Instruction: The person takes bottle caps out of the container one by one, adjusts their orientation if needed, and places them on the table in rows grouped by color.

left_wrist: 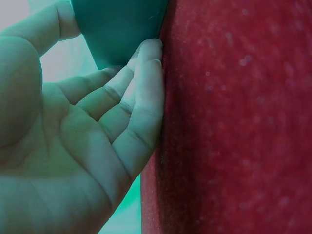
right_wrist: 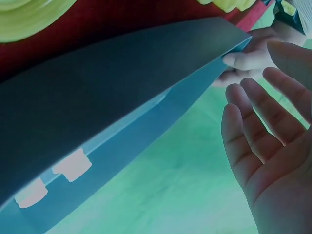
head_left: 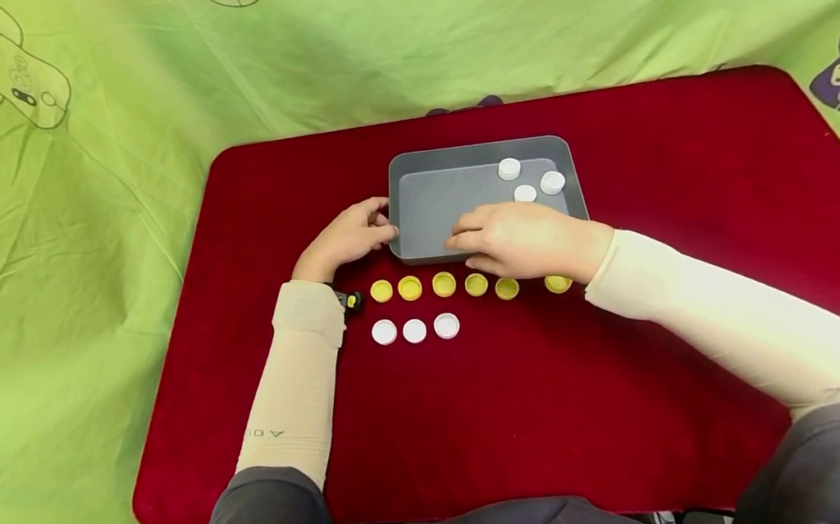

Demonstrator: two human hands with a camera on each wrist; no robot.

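A grey rectangular tray (head_left: pixel 423 163) stands on the table, with three white bottle caps (head_left: pixel 509 169) visible toward its right end. My left hand (head_left: pixel 347 236) grips the tray's left end, thumb at the rim and fingers against the outside wall. Over the tray's front edge hovers my right hand (head_left: pixel 514 238); in the right wrist view its fingers are loosely extended and the palm holds nothing. A row of several yellow bottle caps (head_left: pixel 444 284) lies in front of the tray, partly below the right hand. Nearer me is a row of three white caps (head_left: pixel 446 326).
The table (head_left: pixel 551 416) has a dark red cloth. Green printed fabric (head_left: pixel 447 38) hangs behind it and at the left. A dark device (head_left: pixel 351 302) sits at my left wrist, close to the leftmost yellow cap.
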